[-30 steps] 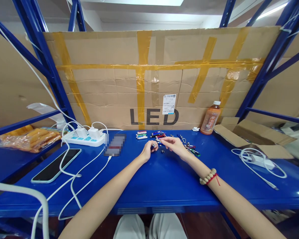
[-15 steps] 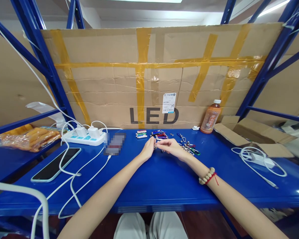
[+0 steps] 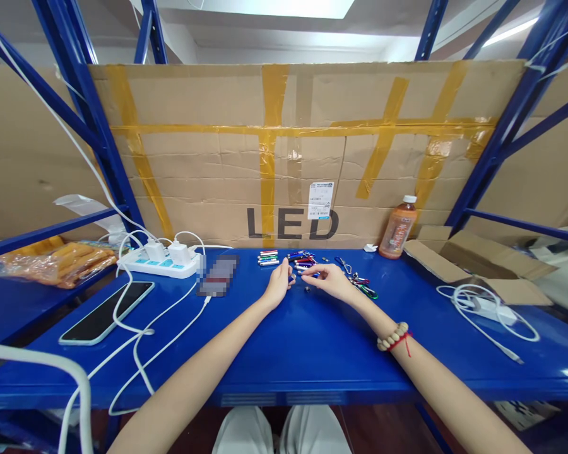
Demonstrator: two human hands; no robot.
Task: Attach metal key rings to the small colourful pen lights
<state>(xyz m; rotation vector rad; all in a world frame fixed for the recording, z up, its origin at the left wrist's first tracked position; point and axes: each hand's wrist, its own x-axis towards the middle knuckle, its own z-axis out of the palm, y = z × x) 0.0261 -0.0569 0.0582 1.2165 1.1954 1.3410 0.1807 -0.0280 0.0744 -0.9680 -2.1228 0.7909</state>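
Note:
My left hand (image 3: pixel 279 285) is half curled above the blue table (image 3: pixel 284 353), fingers closed around a small shiny piece too tiny to name. Just to its right, my right hand (image 3: pixel 330 282) has thumb and forefinger pinched together; anything between them is too small to make out. A narrow gap separates the hands. On the table below them lies a small dark metal bit (image 3: pixel 307 289). Behind my hands are a row of small coloured metal tubes (image 3: pixel 267 258) and a loose pile of blue and red tubes (image 3: pixel 303 258). Several coloured carabiner clips (image 3: pixel 368 291) lie beyond my right hand.
Leftward are a white power strip (image 3: pixel 163 263), a phone (image 3: pixel 108 313), a blurred-out dark device (image 3: pixel 219 275) and trailing white cables. Toward the right stand a drink bottle (image 3: pixel 397 230), an open carton (image 3: pixel 483 255) and a coiled cable (image 3: pixel 495 309). A large cardboard sheet (image 3: pixel 208 170) closes off the back.
My hands have come apart from touching, leaving a small gap. The small metal bit on the table now shows between and below them. The view has tilted slightly up.

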